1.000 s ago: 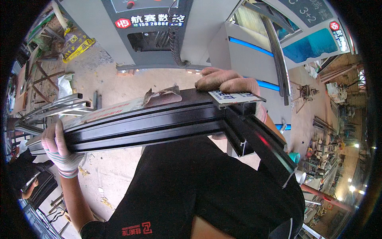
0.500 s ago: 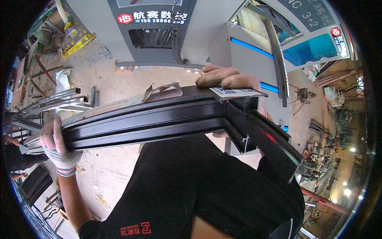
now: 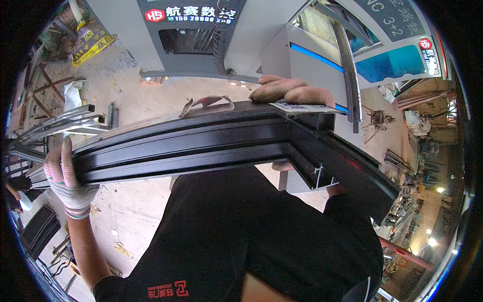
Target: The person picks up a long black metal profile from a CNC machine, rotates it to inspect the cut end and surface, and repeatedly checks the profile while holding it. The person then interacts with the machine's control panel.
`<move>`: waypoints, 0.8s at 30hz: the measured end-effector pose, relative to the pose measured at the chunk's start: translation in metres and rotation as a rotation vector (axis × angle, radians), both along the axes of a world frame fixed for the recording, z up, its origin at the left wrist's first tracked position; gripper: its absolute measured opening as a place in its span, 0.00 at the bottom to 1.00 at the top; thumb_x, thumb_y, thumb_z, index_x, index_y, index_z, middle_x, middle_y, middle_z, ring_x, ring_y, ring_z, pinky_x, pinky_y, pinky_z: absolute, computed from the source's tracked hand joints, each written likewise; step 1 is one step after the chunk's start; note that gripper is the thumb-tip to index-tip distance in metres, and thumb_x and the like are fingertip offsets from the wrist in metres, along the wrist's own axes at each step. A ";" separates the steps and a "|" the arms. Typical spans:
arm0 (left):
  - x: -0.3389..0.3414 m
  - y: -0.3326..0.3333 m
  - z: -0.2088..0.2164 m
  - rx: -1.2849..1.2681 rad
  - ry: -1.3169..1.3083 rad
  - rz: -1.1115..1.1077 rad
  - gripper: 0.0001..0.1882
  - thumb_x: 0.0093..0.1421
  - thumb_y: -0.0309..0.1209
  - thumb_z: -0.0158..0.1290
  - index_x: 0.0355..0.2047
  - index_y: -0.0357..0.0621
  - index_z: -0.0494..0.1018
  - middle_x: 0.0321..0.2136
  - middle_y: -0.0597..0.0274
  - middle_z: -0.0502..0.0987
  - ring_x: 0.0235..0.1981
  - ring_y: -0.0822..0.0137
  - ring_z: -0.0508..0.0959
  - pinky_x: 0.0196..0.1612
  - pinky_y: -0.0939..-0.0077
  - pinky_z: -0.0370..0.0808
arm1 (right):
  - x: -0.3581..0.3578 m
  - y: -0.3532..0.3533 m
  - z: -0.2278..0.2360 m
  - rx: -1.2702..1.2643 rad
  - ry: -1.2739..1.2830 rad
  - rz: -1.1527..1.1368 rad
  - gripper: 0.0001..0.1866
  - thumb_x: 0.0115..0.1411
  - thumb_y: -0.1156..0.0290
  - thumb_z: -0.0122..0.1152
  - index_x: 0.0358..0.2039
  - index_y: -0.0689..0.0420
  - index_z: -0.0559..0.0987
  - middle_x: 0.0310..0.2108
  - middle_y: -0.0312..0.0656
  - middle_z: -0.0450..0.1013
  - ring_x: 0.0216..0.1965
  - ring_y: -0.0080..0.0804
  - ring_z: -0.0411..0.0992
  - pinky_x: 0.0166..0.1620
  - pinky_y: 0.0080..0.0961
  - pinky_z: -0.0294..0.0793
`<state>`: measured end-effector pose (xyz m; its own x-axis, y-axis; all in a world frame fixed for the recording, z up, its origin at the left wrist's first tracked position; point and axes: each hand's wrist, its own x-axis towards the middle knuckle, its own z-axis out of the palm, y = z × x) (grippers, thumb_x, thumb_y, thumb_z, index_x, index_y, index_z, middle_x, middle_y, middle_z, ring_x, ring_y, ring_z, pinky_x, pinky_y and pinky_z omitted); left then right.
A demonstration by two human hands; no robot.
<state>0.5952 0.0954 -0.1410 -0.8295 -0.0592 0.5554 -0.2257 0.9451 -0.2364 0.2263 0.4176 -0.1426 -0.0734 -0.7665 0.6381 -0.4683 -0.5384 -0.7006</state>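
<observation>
A long black grooved metal profile [image 3: 201,143] lies across the front of my body, and a shorter black profile [image 3: 352,171] meets it at an angle on the right. My left hand [image 3: 70,186], in a white knitted glove with a striped cuff, is closed around the long piece near its left end, index finger raised. My right hand [image 3: 292,93], in a soiled glove, curls over the top edge beside the joint; its palm and wrist are hidden behind the profiles. Torn protective film [image 3: 209,102] peels up from the top edge. Under the right hand sits a printed pale strip [image 3: 304,107].
A grey machine [image 3: 191,38] with a black corrugated hose [image 3: 220,50] stands ahead. To its right is a cabinet with a blue window [image 3: 390,68]. Metal profiles [image 3: 75,121] are stacked at the left, near a yellow-marked bag [image 3: 92,45]. Another person's hand [image 3: 14,191] shows at far left.
The shorter profile's free end appears slightly farther right. My left hand appears slightly farther left and up, its index finger more upright. Both hands keep their hold, and the surroundings have shifted slightly in view.
</observation>
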 end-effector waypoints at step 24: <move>-0.011 0.000 -0.003 0.147 -0.083 -0.046 0.45 0.49 0.48 0.65 0.64 0.38 0.70 0.46 0.49 0.75 0.48 0.48 0.75 0.55 0.53 0.70 | 0.003 0.010 -0.006 0.105 -0.145 0.067 0.52 0.36 0.72 0.86 0.61 0.52 0.64 0.55 0.50 0.71 0.61 0.52 0.71 0.64 0.54 0.69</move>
<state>0.5842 0.0955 -0.1444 -0.8761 -0.0952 0.4727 -0.1665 0.9797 -0.1113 0.2297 0.4272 -0.1490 -0.1055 -0.8343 0.5411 -0.3236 -0.4857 -0.8120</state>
